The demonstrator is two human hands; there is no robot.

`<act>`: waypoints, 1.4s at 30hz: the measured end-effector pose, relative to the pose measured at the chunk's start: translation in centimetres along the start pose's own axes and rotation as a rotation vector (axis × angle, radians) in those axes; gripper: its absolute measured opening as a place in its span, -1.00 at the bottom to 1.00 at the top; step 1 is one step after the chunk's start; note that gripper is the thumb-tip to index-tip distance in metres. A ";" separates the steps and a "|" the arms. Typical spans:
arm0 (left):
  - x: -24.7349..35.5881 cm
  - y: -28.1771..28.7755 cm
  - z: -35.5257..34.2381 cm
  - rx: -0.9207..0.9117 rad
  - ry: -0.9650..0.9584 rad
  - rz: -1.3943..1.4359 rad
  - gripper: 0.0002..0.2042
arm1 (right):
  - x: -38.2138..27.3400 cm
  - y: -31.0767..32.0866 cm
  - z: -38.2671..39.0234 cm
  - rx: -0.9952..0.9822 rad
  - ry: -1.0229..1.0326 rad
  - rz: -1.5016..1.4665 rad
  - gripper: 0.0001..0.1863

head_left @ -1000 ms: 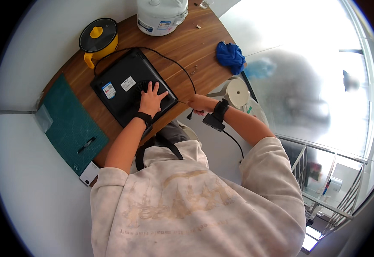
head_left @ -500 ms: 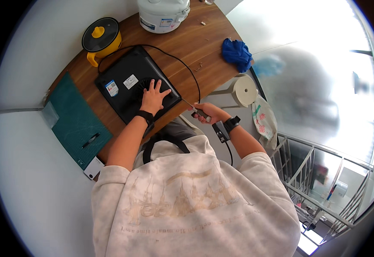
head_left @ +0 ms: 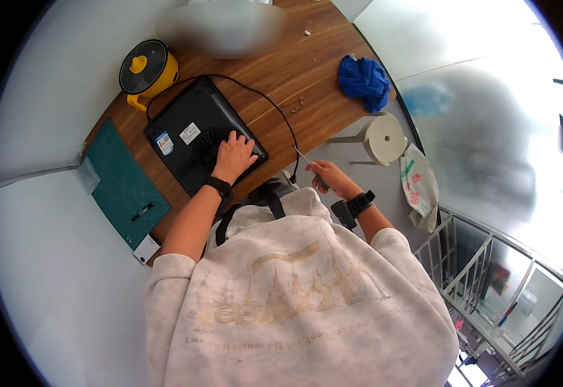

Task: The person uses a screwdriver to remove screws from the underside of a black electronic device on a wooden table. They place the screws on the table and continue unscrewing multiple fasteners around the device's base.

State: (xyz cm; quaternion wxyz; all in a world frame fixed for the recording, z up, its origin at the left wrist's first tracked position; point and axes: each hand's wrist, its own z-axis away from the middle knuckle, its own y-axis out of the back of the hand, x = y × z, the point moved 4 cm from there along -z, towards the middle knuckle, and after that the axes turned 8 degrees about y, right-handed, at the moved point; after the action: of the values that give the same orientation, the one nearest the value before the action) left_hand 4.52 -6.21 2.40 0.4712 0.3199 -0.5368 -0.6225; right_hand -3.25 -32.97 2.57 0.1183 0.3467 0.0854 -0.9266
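Moved since the earlier frame: one screwdriver (head_left: 302, 156), its tip then at a corner of the black appliance (head_left: 194, 155), now drawn off to the right, apart from it; the left hand's fingers, then spread, now closer together. Hands, two: right hand (head_left: 330, 178), closed around the screwdriver handle; left hand (head_left: 233, 159), gripping nothing, laid on the appliance by its round vent (head_left: 207, 138). Appliance, one, flat, labelled face up on the wood-grain counter (head_left: 339, 39), near edge. Cord, black, one (head_left: 262, 95), curving behind it. Pot, yellow with dark lid, one (head_left: 151, 72). Cloth, blue, one (head_left: 365, 84). Mat, green, one (head_left: 117, 174), bearing one dark pen (head_left: 142, 212). Stool, pale, round-topped, one (head_left: 385, 138), beside the counter. Labels on the appliance, two: one blue-and-white with a square code (head_left: 165, 143), one plain white rectangle (head_left: 190, 133); print on both too small to read. Shirt (head_left: 294, 290), one: brownish picture above a line of lettering, upside down.
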 end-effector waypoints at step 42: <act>0.3 -0.2 -3.4 -0.188 0.090 0.190 -0.78 | -6.7 -2.1 -1.1 0.094 0.675 1.091 -0.78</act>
State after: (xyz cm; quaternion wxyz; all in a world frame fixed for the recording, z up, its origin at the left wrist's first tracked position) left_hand 7.43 -7.78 1.45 0.5794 0.2498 -0.4824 -0.6076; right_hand 1.73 -29.68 6.37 0.5239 0.6176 -0.1116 -0.5759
